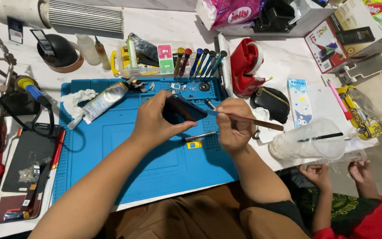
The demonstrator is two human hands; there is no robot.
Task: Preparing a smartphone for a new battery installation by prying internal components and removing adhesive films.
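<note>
A dark phone (183, 109) is held tilted above the blue mat (124, 146), grasped in the grip of the left hand (153, 121). The right hand (233, 126) is clenched on a thin red-brown tool (253, 119) whose tip meets the phone's edge. Behind the mat stands a clear tray (155, 62) with pink and green labels; a light blue box (299, 102) lies on the worktop (284, 57) to the right.

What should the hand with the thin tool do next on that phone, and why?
Probably ease the thin tool a little further along the phone's edge: the right hand has its tip at that edge, while the left hand holds the phone tilted above the blue mat.
</note>
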